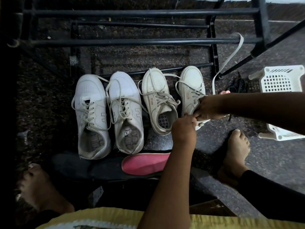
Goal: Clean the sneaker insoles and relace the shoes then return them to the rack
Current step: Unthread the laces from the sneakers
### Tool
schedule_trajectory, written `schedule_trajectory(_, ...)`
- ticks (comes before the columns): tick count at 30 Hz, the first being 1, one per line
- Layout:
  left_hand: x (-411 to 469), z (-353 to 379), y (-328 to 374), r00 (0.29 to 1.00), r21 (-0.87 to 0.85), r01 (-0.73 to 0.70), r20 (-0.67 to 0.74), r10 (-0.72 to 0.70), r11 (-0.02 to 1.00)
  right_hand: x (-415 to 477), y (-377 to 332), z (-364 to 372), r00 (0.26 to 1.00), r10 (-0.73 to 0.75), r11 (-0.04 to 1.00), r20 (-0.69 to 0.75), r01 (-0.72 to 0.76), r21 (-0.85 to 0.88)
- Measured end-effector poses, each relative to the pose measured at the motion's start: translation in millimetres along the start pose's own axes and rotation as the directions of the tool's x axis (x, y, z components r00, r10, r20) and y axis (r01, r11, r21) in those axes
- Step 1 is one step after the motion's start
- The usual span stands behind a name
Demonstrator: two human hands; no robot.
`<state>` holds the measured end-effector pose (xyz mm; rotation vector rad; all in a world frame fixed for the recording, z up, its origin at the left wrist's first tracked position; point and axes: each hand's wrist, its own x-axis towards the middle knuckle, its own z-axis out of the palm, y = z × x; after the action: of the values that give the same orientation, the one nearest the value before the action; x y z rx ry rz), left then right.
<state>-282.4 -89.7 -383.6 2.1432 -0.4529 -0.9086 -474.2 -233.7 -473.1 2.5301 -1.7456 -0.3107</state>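
Relacing: left hand [183, 128] and right hand [208, 108] pinch the rightmost sneaker [191, 80]; its loose lace [230, 58] probably needs threading next.

Four sneakers [125, 113] in a row on the floor [46, 100] by a black rack [132, 41], left hand [183, 128] and right hand [208, 107] gripping the rightmost sneaker [191, 83], pink insole [143, 164] nearby, lace [231, 58] over a rack bar

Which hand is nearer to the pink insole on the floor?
Left. The left hand grips the rightmost shoe at its heel, just above and right of the pink insole; the right hand holds the same shoe farther up and right.
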Motion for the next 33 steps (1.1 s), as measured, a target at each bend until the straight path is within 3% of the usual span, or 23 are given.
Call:
schedule_trajectory(12,-6.1,1.2,-4.5,0.998,-0.084,-0.026,-0.051,0.021,0.996,1.3,-0.1,0.2,1.0,0.008,0.999,0.013,-0.009,0.035)
schedule_trajectory(21,-5.5,4.2,-8.1,0.994,-0.038,-0.058,-0.097,0.054,0.998,1.3,0.9,3.3,0.999,0.013,1.0,-0.041,-0.013,0.012)
schedule_trajectory(31,-2.3,-2.3,0.4,0.998,-0.049,0.035,-0.056,-0.038,0.998,-4.6,-1.8,-3.0,0.999,-0.032,0.999,-0.027,0.032,0.003)
schedule_trajectory(33,-2.2,-0.7,1.7,0.997,-0.043,0.05,-0.056,-0.053,0.998,-10.9,3.5,-3.4,0.999,0.037,0.999,-0.018,-0.037,-0.034)
